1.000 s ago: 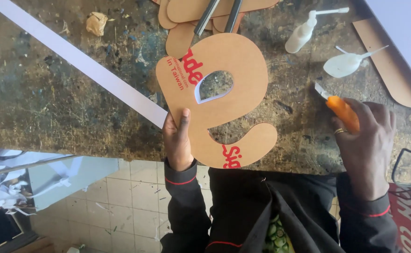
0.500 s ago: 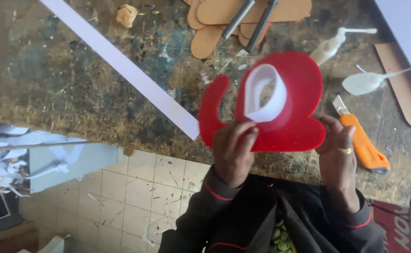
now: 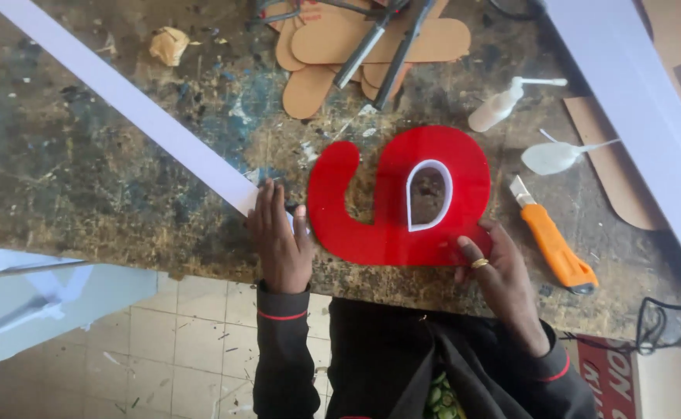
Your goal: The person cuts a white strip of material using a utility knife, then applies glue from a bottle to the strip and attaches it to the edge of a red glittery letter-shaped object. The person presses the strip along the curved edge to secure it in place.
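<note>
While both hands flank red cutout (image 3: 371, 225), orange knife (image 3: 554, 244) beside

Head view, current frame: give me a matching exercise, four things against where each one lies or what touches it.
Things:
1. red cut-out shape
2. orange utility knife
3. long white strip
4. crumpled paper ball

Places:
A. far side of the bench, left, touched by nothing
B. flat on the bench, its right edge touched by the right hand
C. right of the right hand, untouched
D. diagonal across the bench, its near end under the left hand

Pairs: 1-B, 2-C, 3-D, 4-A
</note>
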